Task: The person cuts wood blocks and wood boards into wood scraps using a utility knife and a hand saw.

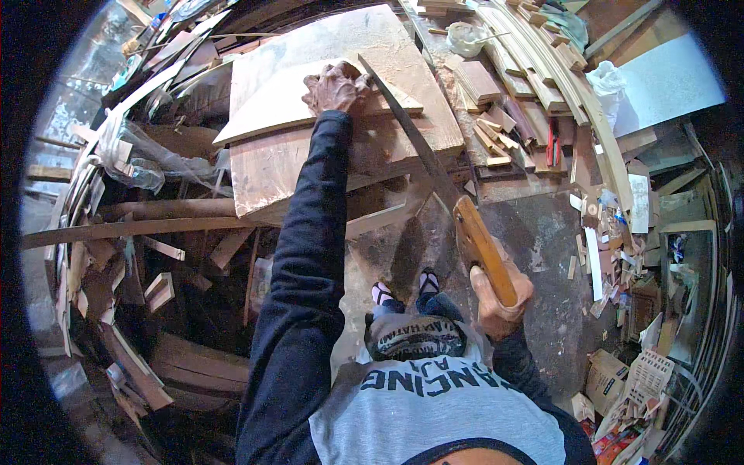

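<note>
While crumpled clear plastic (145, 172) sits left of both grips, left hand (337, 87) rests unclenched on the pale board (271, 105) beneath it, hiding part | handsaw (439, 172) crosses the board just right of that hand | right hand (502, 293) clenched round its wooden handle (482, 244) | red tool (552, 153) ahead and right of this grip | loose scraps (594, 267) farther right

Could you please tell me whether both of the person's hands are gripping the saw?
No, only the right hand grips the saw by its wooden handle, while the left hand rests on the pale board.
</note>
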`<state>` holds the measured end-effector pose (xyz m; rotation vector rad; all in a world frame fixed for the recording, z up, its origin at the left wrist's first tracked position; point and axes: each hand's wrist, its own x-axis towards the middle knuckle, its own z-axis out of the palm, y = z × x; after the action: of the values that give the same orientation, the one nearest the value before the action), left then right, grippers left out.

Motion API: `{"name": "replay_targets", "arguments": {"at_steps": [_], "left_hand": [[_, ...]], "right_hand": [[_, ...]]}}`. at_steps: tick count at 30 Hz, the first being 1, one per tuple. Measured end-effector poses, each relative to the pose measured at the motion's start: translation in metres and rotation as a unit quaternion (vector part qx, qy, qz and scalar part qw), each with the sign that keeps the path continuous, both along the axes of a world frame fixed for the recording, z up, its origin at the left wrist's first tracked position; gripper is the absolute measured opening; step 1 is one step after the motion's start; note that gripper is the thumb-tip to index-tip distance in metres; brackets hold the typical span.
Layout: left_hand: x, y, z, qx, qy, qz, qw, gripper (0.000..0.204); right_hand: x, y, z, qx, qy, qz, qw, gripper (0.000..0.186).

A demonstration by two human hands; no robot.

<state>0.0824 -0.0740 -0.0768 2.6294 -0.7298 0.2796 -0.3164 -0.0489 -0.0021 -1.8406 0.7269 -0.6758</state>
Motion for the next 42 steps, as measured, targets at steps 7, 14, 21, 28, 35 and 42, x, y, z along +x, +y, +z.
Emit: {"name": "replay_targets", "arguments": {"at_steps": [7,14,21,28,35,42], "left_hand": [[0.016,0.006,-0.005,-0.016,0.011,0.0,1.0,0.04],[-0.013,-0.001,0.01,-0.042,-0.021,0.012,0.999,0.02],[0.001,0.001,0.009,-0.054,0.053,-0.016,0.997,0.035],[-0.004,0.007,0.006,-0.021,0.053,0.023,0.998,0.038],[0.0,-0.005,0.0,-0.044,0.047,-0.003,0.998,0.042],[0.021,0.009,-0.011,-0.031,0.016,-0.035,0.999,0.047]], "right_hand": [[0.03,-0.016,-0.005,0.01,-0.017,0.006,1.0,0.043],[0.004,-0.012,0.005,0.013,0.028,-0.008,0.999,0.043],[0.044,-0.031,0.004,0.095,0.052,0.022,0.994,0.041],[0.013,-0.021,-0.002,0.013,0.033,0.028,0.999,0.044],[0.065,-0.044,-0.008,0.004,0.03,0.024,0.999,0.042],[0.043,-0.034,0.0,-0.059,0.001,0.045,0.997,0.042]]}}
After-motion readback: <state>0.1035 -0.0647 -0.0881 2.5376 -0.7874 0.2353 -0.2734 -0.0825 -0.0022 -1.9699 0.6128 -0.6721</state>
